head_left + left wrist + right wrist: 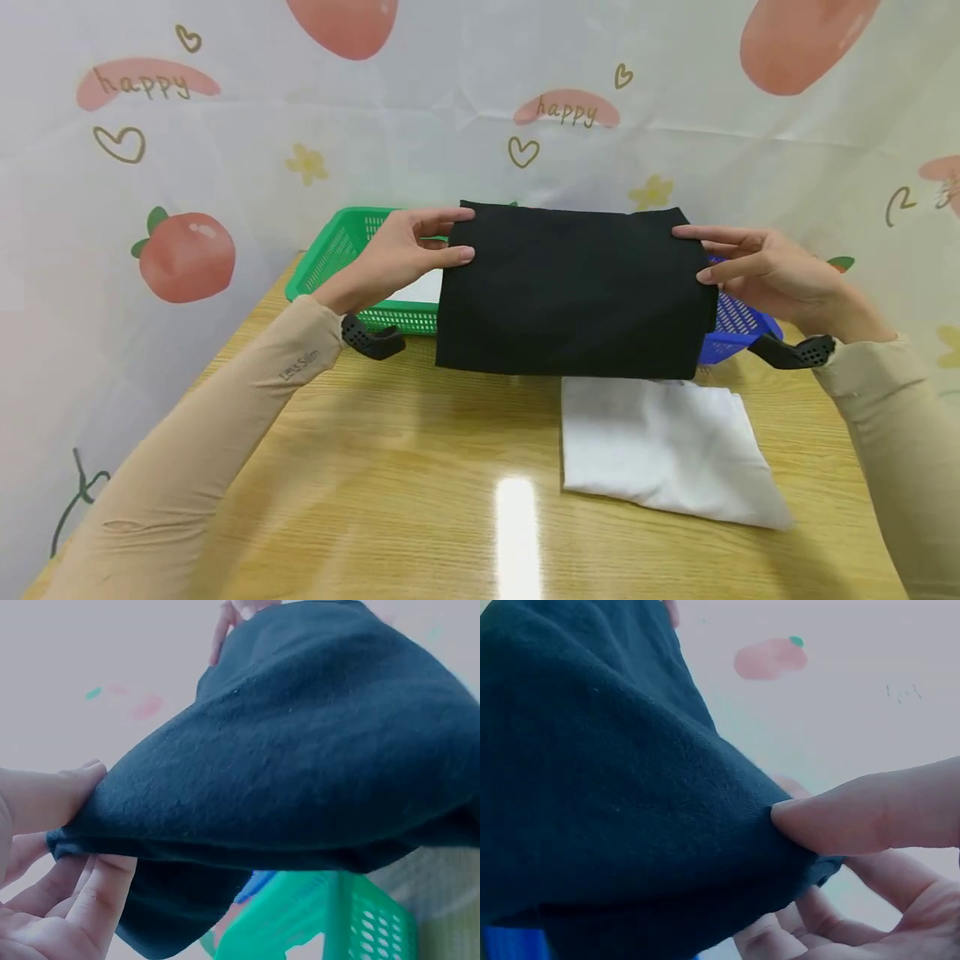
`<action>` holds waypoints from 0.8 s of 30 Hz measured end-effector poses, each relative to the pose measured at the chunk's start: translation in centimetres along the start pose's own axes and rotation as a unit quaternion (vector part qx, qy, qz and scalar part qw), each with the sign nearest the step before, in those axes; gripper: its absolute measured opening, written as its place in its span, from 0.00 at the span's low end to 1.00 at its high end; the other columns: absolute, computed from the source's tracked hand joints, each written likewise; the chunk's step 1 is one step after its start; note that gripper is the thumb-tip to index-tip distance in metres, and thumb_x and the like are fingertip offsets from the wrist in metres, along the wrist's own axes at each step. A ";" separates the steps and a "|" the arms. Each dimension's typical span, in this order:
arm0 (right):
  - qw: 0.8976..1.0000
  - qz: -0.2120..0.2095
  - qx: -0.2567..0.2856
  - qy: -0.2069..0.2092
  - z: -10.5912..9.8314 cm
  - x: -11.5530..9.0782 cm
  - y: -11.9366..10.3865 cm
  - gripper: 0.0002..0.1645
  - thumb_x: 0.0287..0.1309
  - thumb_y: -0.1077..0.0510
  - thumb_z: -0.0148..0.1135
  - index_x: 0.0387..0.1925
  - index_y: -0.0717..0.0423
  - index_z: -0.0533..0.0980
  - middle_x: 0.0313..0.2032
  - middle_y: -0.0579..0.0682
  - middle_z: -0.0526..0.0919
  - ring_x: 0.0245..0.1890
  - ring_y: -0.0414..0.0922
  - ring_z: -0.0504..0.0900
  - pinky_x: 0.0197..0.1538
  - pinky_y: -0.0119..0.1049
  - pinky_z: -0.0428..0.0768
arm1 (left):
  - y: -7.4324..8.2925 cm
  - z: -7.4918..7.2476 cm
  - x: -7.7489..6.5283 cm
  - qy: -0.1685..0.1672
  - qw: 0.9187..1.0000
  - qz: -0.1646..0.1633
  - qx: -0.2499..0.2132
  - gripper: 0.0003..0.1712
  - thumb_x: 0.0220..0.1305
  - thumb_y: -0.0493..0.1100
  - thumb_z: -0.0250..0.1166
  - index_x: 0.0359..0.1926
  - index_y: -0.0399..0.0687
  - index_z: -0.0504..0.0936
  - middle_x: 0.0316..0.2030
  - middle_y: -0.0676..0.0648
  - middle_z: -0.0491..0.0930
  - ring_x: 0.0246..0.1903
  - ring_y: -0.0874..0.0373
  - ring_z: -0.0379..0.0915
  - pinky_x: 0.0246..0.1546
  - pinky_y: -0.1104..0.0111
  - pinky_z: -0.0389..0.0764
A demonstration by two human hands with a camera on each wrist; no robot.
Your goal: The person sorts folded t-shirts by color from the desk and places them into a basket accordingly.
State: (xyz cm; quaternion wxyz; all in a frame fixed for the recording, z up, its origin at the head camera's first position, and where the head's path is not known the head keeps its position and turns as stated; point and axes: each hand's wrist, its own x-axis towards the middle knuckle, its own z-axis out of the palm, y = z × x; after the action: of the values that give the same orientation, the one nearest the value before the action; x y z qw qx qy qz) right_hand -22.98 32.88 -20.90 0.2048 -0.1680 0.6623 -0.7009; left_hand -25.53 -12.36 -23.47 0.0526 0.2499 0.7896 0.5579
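A folded black cloth (573, 292) hangs in the air between both hands, in front of two baskets. At its left edge the left hand (408, 246) pinches the fabric between thumb and fingers. On the opposite edge the right hand (772, 271) holds it the same way. In the left wrist view the cloth (285, 750) shows layered folds, with the thumb on top and fingers beneath. The right wrist view has the thumb pressing the black fabric (652, 802) near a corner. Below it on the table lies a folded white cloth (660, 450).
Behind the black cloth stand a green basket (315, 265) with something white inside, at left, and a blue basket (738, 329), partly hidden, at right. The wooden table (390, 483) backs onto a printed curtain (420, 142).
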 end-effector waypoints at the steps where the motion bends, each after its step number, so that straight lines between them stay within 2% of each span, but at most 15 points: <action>1: 1.000 -0.003 -0.002 0.008 -0.5 -0.1 -0.1 0.36 0.67 0.78 0.45 0.74 0.59 0.59 0.72 0.55 0.48 0.68 0.46 0.61 0.58 0.34 0.74 | 0.1 0.3 0.7 0.001 1.000 0.000 -0.004 0.34 0.61 0.50 0.72 0.68 0.60 0.73 0.64 0.55 0.68 0.58 0.57 0.71 0.58 0.61 0.70; 2: 1.000 -0.008 -0.003 0.017 -1.0 -0.2 -0.3 0.35 0.68 0.78 0.44 0.74 0.58 0.60 0.70 0.55 0.52 0.67 0.46 0.59 0.56 0.32 0.74 | 0.2 0.6 1.4 0.002 1.000 0.003 -0.012 0.34 0.62 0.49 0.71 0.68 0.59 0.73 0.65 0.54 0.68 0.59 0.57 0.70 0.58 0.62 0.70; 4: 0.999 -0.025 0.014 0.032 -2.0 -0.4 -0.6 0.35 0.68 0.78 0.43 0.73 0.57 0.61 0.71 0.52 0.50 0.69 0.45 0.53 0.56 0.30 0.74 | 0.5 1.3 3.0 0.007 0.999 0.007 -0.032 0.33 0.63 0.47 0.71 0.68 0.57 0.72 0.65 0.52 0.69 0.61 0.59 0.68 0.58 0.64 0.70; 7: 0.996 -0.057 0.042 0.052 -3.4 -0.5 -1.0 0.34 0.68 0.79 0.42 0.72 0.58 0.63 0.73 0.51 0.45 0.70 0.43 0.51 0.55 0.29 0.74 | 1.1 2.4 5.3 0.025 0.997 0.014 -0.077 0.32 0.64 0.43 0.70 0.68 0.53 0.73 0.62 0.49 0.73 0.59 0.60 0.71 0.56 0.65 0.73; 9: 0.993 -0.077 0.073 0.058 -4.2 -0.4 -1.1 0.34 0.67 0.80 0.41 0.71 0.60 0.64 0.76 0.48 0.39 0.70 0.42 0.56 0.56 0.31 0.74 | 1.3 3.2 6.8 0.036 0.994 0.024 -0.105 0.31 0.65 0.40 0.68 0.68 0.50 0.72 0.59 0.46 0.75 0.56 0.58 0.73 0.54 0.66 0.75; 13: 0.988 -0.086 0.103 0.075 -5.7 -0.4 -1.0 0.35 0.66 0.82 0.41 0.71 0.61 0.65 0.76 0.47 0.39 0.64 0.42 0.69 0.55 0.33 0.75 | 1.1 4.7 9.2 0.042 0.988 0.037 -0.144 0.30 0.68 0.35 0.64 0.70 0.45 0.70 0.58 0.43 0.76 0.52 0.54 0.76 0.51 0.67 0.76; 15: 0.987 -0.084 0.105 0.090 -6.4 -0.4 -0.6 0.34 0.66 0.81 0.42 0.70 0.61 0.65 0.76 0.46 0.39 0.65 0.42 0.68 0.56 0.33 0.75 | 0.7 5.6 10.2 0.037 0.987 0.036 -0.149 0.30 0.69 0.33 0.61 0.71 0.44 0.68 0.59 0.42 0.75 0.52 0.53 0.75 0.48 0.67 0.76; 17: 0.987 -0.072 0.080 0.118 -7.0 -0.4 0.1 0.34 0.67 0.79 0.45 0.71 0.57 0.66 0.76 0.44 0.36 0.70 0.40 0.58 0.58 0.31 0.72 | 0.1 6.5 11.1 0.031 0.989 0.027 -0.142 0.31 0.70 0.32 0.59 0.72 0.44 0.66 0.61 0.42 0.73 0.55 0.53 0.73 0.48 0.68 0.76; 21: 0.985 -0.003 -0.032 0.169 -7.7 -0.3 1.7 0.36 0.69 0.71 0.52 0.74 0.46 0.62 0.76 0.43 0.31 0.75 0.43 0.34 0.69 0.37 0.53 | -1.1 8.6 12.0 0.013 0.995 -0.003 -0.095 0.32 0.71 0.30 0.56 0.74 0.43 0.61 0.67 0.42 0.67 0.62 0.54 0.67 0.52 0.72 0.74; 23: 0.978 0.043 -0.100 0.178 -7.9 -0.1 2.4 0.37 0.70 0.66 0.55 0.75 0.44 0.58 0.76 0.45 0.29 0.75 0.45 0.31 0.71 0.41 0.45 | -1.6 9.4 12.1 0.000 0.998 -0.013 -0.066 0.33 0.72 0.30 0.56 0.75 0.42 0.59 0.69 0.42 0.65 0.65 0.53 0.64 0.54 0.72 0.72; 24: 0.973 0.063 -0.127 0.180 -7.9 0.0 2.7 0.38 0.70 0.65 0.55 0.76 0.44 0.56 0.76 0.48 0.29 0.75 0.46 0.31 0.71 0.43 0.44 | -1.8 9.8 12.2 -0.007 0.998 -0.016 -0.053 0.34 0.72 0.29 0.55 0.75 0.42 0.58 0.69 0.41 0.64 0.65 0.53 0.64 0.55 0.71 0.72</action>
State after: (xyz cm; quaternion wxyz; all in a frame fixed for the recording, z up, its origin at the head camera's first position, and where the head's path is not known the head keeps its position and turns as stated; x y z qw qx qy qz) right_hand -26.79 39.57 -24.12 0.1024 -0.0219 0.7813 -0.6153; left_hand -33.16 1.10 -26.38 0.0808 0.2379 0.7627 0.5959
